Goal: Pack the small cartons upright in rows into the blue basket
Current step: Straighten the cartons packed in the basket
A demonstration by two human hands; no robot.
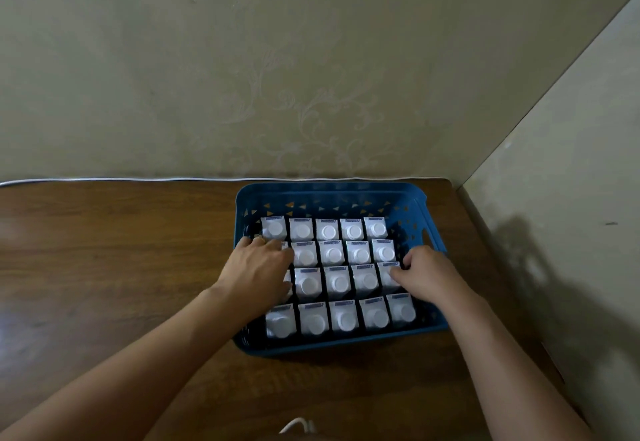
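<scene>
hands (343, 272) rest palm-down on cartons (337, 281) in basket (429, 229).

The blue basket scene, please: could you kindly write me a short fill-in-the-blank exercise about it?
1. The cartons stand in the blue basket in ____ rows of five.
2. Each carton is topped by a round ____ cap.
3. The basket sits on a ____ wooden table.
4. The left hand and right hand both rest on the ____.

Missing words: four; white; brown; cartons.
</scene>
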